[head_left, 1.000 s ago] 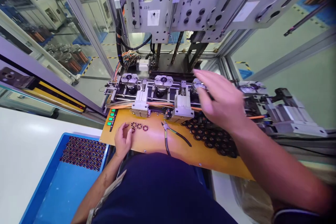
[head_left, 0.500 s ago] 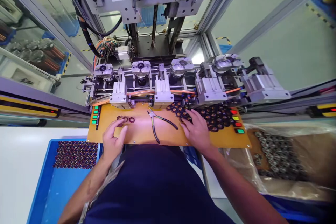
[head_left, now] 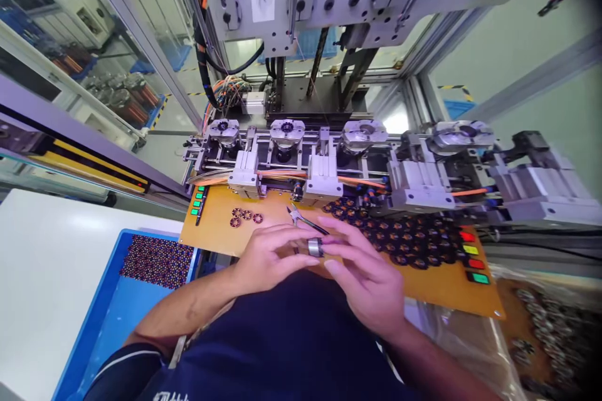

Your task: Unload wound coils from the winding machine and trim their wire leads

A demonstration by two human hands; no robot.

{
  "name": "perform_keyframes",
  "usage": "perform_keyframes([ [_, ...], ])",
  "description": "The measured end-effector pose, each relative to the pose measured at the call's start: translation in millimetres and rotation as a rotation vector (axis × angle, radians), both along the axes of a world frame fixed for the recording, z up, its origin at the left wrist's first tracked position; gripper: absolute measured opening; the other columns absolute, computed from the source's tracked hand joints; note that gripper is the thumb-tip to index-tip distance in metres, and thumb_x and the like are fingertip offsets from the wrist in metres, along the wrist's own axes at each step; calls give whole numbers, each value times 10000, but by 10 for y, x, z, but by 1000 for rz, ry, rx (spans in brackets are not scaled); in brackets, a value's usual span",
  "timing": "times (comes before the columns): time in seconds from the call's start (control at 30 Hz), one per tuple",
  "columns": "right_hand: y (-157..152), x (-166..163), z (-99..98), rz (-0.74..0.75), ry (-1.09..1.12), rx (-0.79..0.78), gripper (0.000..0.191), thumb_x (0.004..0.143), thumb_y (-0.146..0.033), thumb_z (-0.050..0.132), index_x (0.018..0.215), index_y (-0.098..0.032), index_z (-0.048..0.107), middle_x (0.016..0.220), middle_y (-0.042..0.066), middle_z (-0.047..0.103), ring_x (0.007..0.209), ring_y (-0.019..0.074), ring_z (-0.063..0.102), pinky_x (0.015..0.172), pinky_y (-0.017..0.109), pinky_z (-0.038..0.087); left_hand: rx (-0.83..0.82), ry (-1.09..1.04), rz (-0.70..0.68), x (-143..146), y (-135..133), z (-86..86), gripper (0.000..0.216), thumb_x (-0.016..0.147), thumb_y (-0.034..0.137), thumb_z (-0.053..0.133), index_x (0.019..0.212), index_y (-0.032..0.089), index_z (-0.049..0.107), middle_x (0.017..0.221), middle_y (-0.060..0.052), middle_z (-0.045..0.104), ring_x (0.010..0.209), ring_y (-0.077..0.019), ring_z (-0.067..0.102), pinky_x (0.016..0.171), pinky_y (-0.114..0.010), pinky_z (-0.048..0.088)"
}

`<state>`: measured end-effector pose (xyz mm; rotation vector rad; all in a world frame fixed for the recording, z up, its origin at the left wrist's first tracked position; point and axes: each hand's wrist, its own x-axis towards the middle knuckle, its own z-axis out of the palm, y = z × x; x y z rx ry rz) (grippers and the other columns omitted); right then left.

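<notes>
Between both hands, close in front of my body, is a small motor stator core [head_left: 315,247] with a silvery side and dark ends. The fingers of my left hand [head_left: 273,258] close on its left side. From the other side, my right hand [head_left: 371,276] grips it with thumb and fingertips. Just beyond the hands lie cutting pliers [head_left: 296,215], their handles partly hidden by my fingers. Several small dark-red slotted rings [head_left: 247,215] rest on the orange work board [head_left: 214,229] to the left. A wide pile of black stator cores [head_left: 404,238] covers the board's right part.
A machine with clamping stations [head_left: 286,130] spans the board's far edge. Lit buttons [head_left: 473,250] sit at the right, with a black pen [head_left: 200,208] at the left. A blue tray [head_left: 106,326] holds many small rings. Bagged metal parts [head_left: 540,326] stand low right.
Both hands have come together in front of my body, now with a stator core between them. My left hand has left the rings, and my right hand the black pile. The view has shifted left.
</notes>
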<state>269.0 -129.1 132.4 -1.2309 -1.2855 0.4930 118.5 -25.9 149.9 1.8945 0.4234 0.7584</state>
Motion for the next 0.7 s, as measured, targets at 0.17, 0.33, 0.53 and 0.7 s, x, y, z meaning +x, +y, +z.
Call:
perform_keyframes([
  [0.17,116,-116,-61,58,104,-89,104,905,-165,621,908,-231,702,1228,96,666,1163,248,641,982,439,559,200,-2,121,-50,28,-6,218,852,211,704,1067,172,711,1021,-98,773,965,-182,730,876,-329,600],
  [0.33,277,174,24,67,-27,-14,143,904,-142,616,949,-244,707,1182,80,687,1079,232,679,915,416,597,199,83,218,-177,91,-18,286,820,253,743,1096,187,710,1017,-99,771,944,-200,730,863,-341,607],
  [0.53,1094,1522,281,-169,-697,59,123,916,-232,613,874,-199,725,1060,62,727,964,217,700,900,410,593,100,226,507,-639,203,-375,234,830,246,723,1056,187,719,952,-76,771,840,-186,729,809,-320,602],
  [0.7,1532,2112,209,-114,-837,-54,129,897,-201,624,834,-184,734,1097,32,726,976,181,691,926,343,574,-80,340,635,-924,170,-713,245,836,340,708,1013,172,719,994,-90,768,885,-214,731,850,-355,594],
])
